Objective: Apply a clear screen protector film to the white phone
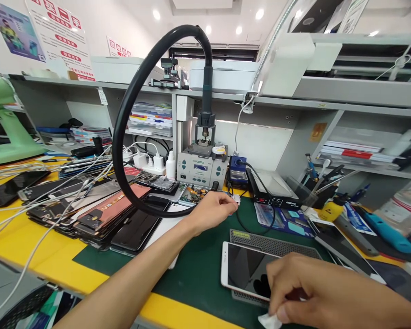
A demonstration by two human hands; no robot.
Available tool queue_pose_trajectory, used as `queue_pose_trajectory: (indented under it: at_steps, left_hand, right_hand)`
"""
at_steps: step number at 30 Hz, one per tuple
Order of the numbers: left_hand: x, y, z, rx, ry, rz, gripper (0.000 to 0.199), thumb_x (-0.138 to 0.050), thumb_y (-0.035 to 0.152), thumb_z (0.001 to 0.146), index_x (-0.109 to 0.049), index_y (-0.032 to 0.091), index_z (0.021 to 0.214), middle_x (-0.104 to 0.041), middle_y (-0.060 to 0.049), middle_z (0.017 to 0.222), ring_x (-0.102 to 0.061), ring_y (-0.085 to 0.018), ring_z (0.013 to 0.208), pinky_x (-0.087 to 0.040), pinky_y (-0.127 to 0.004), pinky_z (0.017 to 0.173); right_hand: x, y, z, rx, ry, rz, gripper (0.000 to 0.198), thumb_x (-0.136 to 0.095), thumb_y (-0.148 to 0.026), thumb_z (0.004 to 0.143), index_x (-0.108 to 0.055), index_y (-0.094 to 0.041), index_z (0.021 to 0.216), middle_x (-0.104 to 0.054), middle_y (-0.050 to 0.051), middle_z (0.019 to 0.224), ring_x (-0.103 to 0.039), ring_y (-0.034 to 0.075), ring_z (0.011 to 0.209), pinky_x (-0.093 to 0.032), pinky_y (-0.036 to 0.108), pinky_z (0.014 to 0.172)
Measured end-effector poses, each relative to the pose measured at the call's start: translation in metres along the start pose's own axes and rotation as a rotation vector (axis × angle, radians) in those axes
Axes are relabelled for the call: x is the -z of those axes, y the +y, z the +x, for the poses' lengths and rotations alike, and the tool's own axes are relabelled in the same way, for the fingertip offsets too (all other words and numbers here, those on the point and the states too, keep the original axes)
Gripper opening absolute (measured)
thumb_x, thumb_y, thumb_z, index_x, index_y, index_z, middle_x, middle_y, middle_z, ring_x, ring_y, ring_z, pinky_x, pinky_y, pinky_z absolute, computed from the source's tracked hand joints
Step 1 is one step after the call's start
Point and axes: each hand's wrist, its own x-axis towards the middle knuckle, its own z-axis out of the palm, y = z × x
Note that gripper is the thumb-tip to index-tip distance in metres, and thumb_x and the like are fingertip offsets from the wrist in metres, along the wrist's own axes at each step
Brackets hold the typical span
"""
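Observation:
My left hand (pixel 215 211) reaches over the back of the green mat, its fingers bent and pinched together. A small white piece (pixel 237 198) shows at its fingertips; what it is, I cannot make out. In front, my right hand (pixel 299 288) is closed on a crumpled white wipe (pixel 270 321), which sticks out below the fingers. Beside that hand lies a white-framed smartphone (pixel 248 269), face up with a dark screen. It rests on a grey perforated pad (pixel 277 243), and the right hand covers its right end.
A hot air rework station (pixel 202 167) with a looping black hose (pixel 118 123) stands behind the left hand. Stacked phone parts (pixel 102 212) and white cables (pixel 51 224) crowd the left. A black-fronted device (pixel 276 189), tools and a blue-handled tool (pixel 388 230) sit at right.

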Motion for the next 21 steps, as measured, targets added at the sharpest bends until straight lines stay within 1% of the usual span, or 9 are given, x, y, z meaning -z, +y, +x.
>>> queue_pose_trajectory:
  at_steps: [1, 2, 3, 6, 8, 13, 17, 19, 21]
  left_hand:
    - [0.000, 0.000, 0.000, 0.000, -0.001, 0.003, 0.017, -0.062, 0.032, 0.081, -0.065, 0.017, 0.076, -0.046, 0.006, 0.053, -0.036, -0.008, 0.046, -0.030, -0.022, 0.047]
    - [0.000, 0.000, 0.000, 0.000, 0.000, 0.005, 0.017, -0.062, 0.032, 0.082, -0.065, 0.017, 0.076, -0.045, 0.006, 0.052, -0.036, -0.008, 0.046, -0.030, -0.022, 0.047]
    - [0.000, 0.001, 0.000, -0.001, 0.001, 0.007, 0.017, -0.062, 0.032, 0.082, -0.065, 0.017, 0.076, -0.045, 0.006, 0.052, -0.036, -0.008, 0.045, -0.030, -0.022, 0.047]
    - [-0.001, 0.002, -0.001, -0.007, 0.003, 0.013, 0.017, -0.061, 0.031, 0.081, -0.065, 0.017, 0.075, -0.044, 0.006, 0.051, -0.035, -0.008, 0.045, -0.030, -0.022, 0.047]
    - [-0.002, 0.003, -0.002, -0.012, 0.005, 0.019, 0.016, -0.061, 0.030, 0.081, -0.065, 0.017, 0.074, -0.045, 0.006, 0.051, -0.035, -0.008, 0.045, -0.030, -0.022, 0.047]
    - [-0.002, 0.002, -0.001, -0.026, 0.013, 0.028, 0.015, -0.060, 0.029, 0.080, -0.067, 0.016, 0.076, -0.052, 0.004, 0.058, -0.037, -0.008, 0.047, -0.031, -0.022, 0.048]
    - [-0.003, 0.000, 0.000, -0.032, 0.018, 0.039, 0.013, -0.060, 0.027, 0.078, -0.067, 0.016, 0.075, -0.055, 0.003, 0.062, -0.039, -0.007, 0.048, -0.033, -0.022, 0.049]
    - [-0.003, 0.000, 0.000, -0.033, 0.019, 0.048, 0.013, -0.060, 0.027, 0.078, -0.067, 0.016, 0.076, -0.054, 0.004, 0.060, -0.040, -0.008, 0.048, -0.033, -0.022, 0.049]
    - [-0.003, 0.001, -0.001, -0.032, 0.016, 0.057, 0.014, -0.060, 0.027, 0.078, -0.068, 0.016, 0.078, -0.052, 0.004, 0.057, -0.040, -0.009, 0.049, -0.033, -0.022, 0.050]
  right_hand:
    - [0.003, 0.002, -0.002, -0.004, -0.015, 0.027, 0.019, -0.061, -0.028, 0.093, -0.079, -0.026, 0.089, -0.069, 0.001, 0.085, -0.063, 0.015, 0.073, -0.041, 0.024, 0.060]
    - [0.006, 0.005, -0.002, -0.015, 0.012, 0.047, 0.021, -0.059, -0.030, 0.094, -0.078, -0.025, 0.087, -0.069, 0.001, 0.085, -0.062, 0.015, 0.072, -0.041, 0.024, 0.060]
    - [0.008, 0.008, -0.001, -0.031, 0.072, 0.057, 0.024, -0.057, -0.032, 0.096, -0.077, -0.025, 0.086, -0.068, 0.001, 0.085, -0.061, 0.015, 0.072, -0.041, 0.025, 0.062]
    - [0.007, 0.018, 0.013, -0.102, 0.327, 0.013, 0.030, -0.049, -0.037, 0.100, -0.072, -0.024, 0.085, -0.065, 0.001, 0.086, -0.059, 0.016, 0.074, -0.042, 0.027, 0.066]
    - [-0.001, 0.023, 0.024, -0.099, 0.407, -0.051, 0.031, -0.047, -0.036, 0.101, -0.069, -0.023, 0.084, -0.064, 0.001, 0.084, -0.058, 0.017, 0.074, -0.041, 0.028, 0.066]
    - [-0.018, 0.020, 0.038, -0.026, 0.396, -0.177, 0.033, -0.042, -0.027, 0.103, -0.066, -0.022, 0.081, -0.060, 0.002, 0.083, -0.056, 0.017, 0.074, -0.039, 0.028, 0.066]
    - [-0.017, 0.011, 0.030, 0.018, 0.342, -0.169, 0.032, -0.042, -0.026, 0.103, -0.066, -0.023, 0.083, -0.062, 0.002, 0.085, -0.058, 0.017, 0.078, -0.040, 0.027, 0.069]
    - [-0.016, 0.009, 0.026, 0.020, 0.300, -0.146, 0.032, -0.043, -0.027, 0.103, -0.066, -0.023, 0.081, -0.063, 0.002, 0.085, -0.059, 0.018, 0.079, -0.040, 0.027, 0.067]
    - [-0.017, 0.011, 0.027, 0.004, 0.301, -0.136, 0.033, -0.043, -0.028, 0.103, -0.066, -0.023, 0.080, -0.063, 0.002, 0.084, -0.060, 0.018, 0.079, -0.040, 0.027, 0.066]
